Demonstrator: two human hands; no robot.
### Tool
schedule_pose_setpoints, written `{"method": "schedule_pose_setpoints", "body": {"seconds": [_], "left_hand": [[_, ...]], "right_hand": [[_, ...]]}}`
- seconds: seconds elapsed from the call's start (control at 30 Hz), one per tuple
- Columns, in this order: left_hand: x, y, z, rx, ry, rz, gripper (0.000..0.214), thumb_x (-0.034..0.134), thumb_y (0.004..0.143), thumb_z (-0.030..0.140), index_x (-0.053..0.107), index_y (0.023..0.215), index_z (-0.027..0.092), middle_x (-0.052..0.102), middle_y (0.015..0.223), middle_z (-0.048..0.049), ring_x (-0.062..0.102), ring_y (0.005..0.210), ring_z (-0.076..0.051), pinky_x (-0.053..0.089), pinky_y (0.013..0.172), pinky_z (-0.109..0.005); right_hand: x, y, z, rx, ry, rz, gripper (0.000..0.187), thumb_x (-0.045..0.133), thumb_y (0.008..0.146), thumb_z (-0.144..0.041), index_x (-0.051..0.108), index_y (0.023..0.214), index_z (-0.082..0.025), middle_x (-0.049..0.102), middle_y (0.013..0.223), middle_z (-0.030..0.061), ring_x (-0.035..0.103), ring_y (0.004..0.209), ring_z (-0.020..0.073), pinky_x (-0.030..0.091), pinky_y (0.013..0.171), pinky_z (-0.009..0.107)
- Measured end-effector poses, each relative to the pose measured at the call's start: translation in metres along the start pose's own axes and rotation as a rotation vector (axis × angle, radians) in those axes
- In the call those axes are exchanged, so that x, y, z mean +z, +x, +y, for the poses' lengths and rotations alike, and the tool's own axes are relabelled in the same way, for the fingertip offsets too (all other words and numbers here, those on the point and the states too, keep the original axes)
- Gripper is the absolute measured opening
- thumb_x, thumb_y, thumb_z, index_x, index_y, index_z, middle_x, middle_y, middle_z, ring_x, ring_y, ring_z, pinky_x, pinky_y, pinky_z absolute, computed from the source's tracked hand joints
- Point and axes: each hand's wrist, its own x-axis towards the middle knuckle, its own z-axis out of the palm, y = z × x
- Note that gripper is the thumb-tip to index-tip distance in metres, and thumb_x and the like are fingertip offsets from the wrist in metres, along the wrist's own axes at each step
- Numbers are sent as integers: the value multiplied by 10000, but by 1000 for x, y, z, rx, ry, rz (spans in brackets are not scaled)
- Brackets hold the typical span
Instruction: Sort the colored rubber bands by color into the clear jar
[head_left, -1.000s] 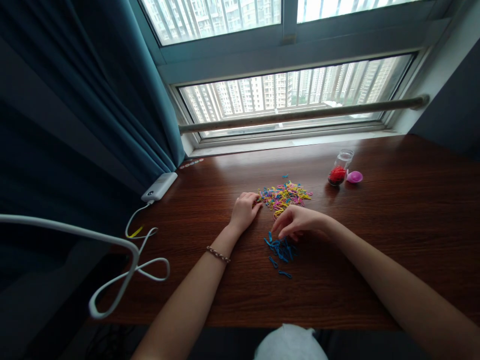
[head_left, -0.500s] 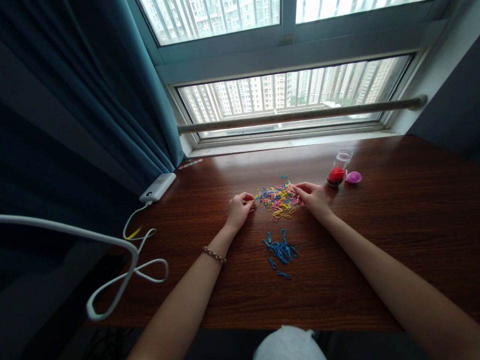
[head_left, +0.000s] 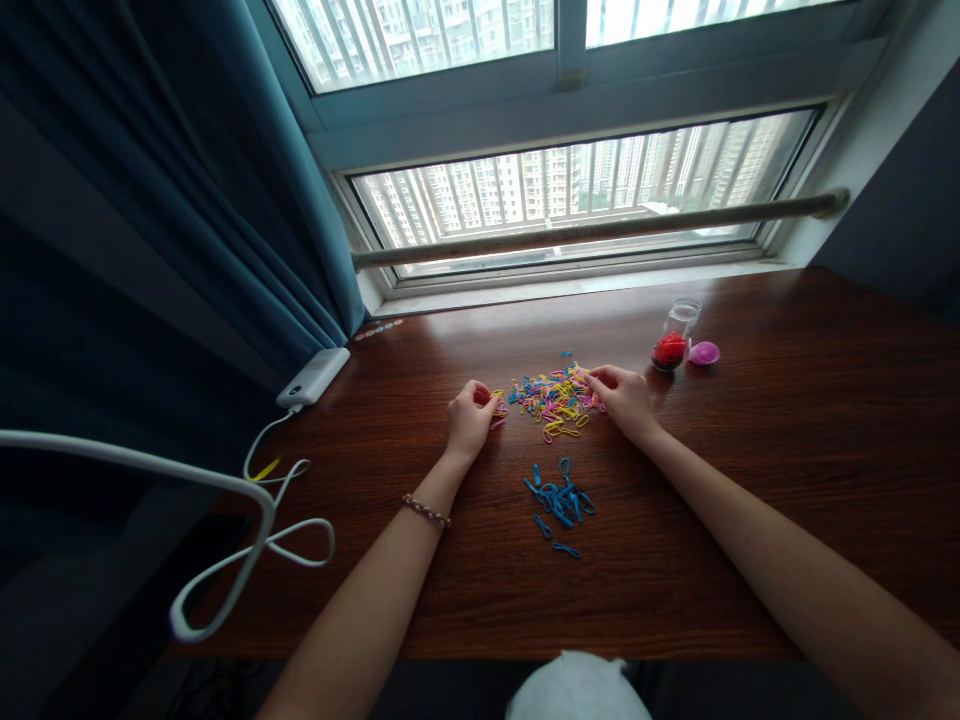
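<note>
A loose pile of small rubber bands [head_left: 559, 395] in pink, yellow and blue lies mid-table. At its right edge, my right hand [head_left: 626, 402] has thumb and forefinger pinched against the bands; what lies between the fingertips is hidden. My left hand [head_left: 471, 418] rests to the left of the pile with its fingers closed in a pinch. A few yellow and pink bands [head_left: 499, 410] lie beside those fingertips, and I cannot make out whether one is held. Nearer to me is a separate group of blue rubber bands [head_left: 561, 500].
A clear jar [head_left: 679, 325] with red contents stands tilted-looking at the back right, beside a pink lid-like piece [head_left: 704, 354]. At left, a white device [head_left: 313, 378] trails a white cable [head_left: 259, 560]. A single blue band [head_left: 565, 353] lies behind the pile.
My left hand has drawn slightly left, away from the pile, uncovering yellow and pink bands beside its fingertips. My right hand stays at the pile's right edge. The view shifted slightly.
</note>
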Motion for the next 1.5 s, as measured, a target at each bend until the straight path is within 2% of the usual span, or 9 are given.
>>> {"method": "schedule_pose_setpoints", "body": {"seconds": [0.23, 0.37, 0.57, 0.77, 0.97, 1.13, 1.3, 1.4, 1.5], "left_hand": [[-3, -8, 19, 172, 314, 49, 149, 574, 713, 213, 624, 849, 246, 581, 1056, -45, 412, 1069, -257, 327, 861, -398], [-2, -11, 25, 327, 319, -135, 165, 507, 771, 203, 643, 839, 266, 632, 992, -10, 414, 1077, -238, 220, 938, -454], [-2, -12, 25, 400, 359, -176, 220, 461, 789, 161, 635, 904, 231, 641, 1001, -24, 455, 1057, -221, 143, 987, -480], [0, -8, 20, 348, 282, -79, 146, 502, 775, 184, 621, 857, 161, 636, 939, -78, 532, 936, -208, 353, 884, -382], [0, -9, 19, 107, -94, 59, 116, 557, 758, 263, 606, 811, 173, 645, 768, -35, 592, 696, -151, 467, 662, -267], [-1, -27, 49, 162, -382, -170, 180, 566, 758, 314, 641, 814, 160, 661, 800, -49, 597, 730, -149, 468, 686, -261], [-7, -48, 82, 581, -380, -733, 136, 586, 741, 263, 652, 711, 148, 618, 703, -45, 523, 706, -137, 431, 698, -257], [-8, -52, 88, 720, -344, -823, 146, 598, 731, 279, 663, 677, 160, 599, 727, -47, 497, 747, -146, 409, 747, -275], [-8, -49, 85, 685, -309, -781, 235, 567, 758, 328, 650, 609, 166, 581, 686, -44, 489, 725, -150, 405, 724, -277]], "right_hand": [[2, -4, -2, -147, -343, -2, 169, 545, 758, -309, 683, 783, -215, 650, 685, 32, 575, 649, 164, 413, 627, 256], [1, -6, -3, -176, -387, 5, 153, 558, 749, -257, 689, 820, -222, 644, 705, 40, 557, 701, 176, 417, 650, 262], [4, -4, 4, -314, -362, -166, 149, 558, 746, -189, 695, 784, -233, 685, 816, 12, 521, 786, 182, 404, 732, 279], [6, -2, 8, -358, -422, -241, 151, 544, 761, -176, 685, 753, -228, 683, 780, 15, 495, 767, 188, 387, 736, 294], [6, 0, 7, -262, -307, -148, 154, 545, 744, -174, 646, 858, -201, 671, 788, 37, 523, 792, 196, 404, 715, 295], [3, 6, 13, -79, -109, 35, 189, 451, 785, -226, 632, 817, -178, 650, 784, 49, 564, 693, 164, 416, 651, 271], [2, 13, 24, 97, -45, 206, 222, 417, 780, -264, 606, 824, -156, 617, 697, 52, 551, 641, 168, 404, 610, 273], [1, 13, 19, 99, -8, 219, 227, 405, 784, -263, 598, 812, -149, 604, 688, 51, 538, 628, 161, 399, 596, 268], [-3, 5, -1, 11, 66, 119, 219, 410, 791, -259, 601, 809, -151, 602, 698, 40, 530, 628, 147, 400, 586, 254]]}}
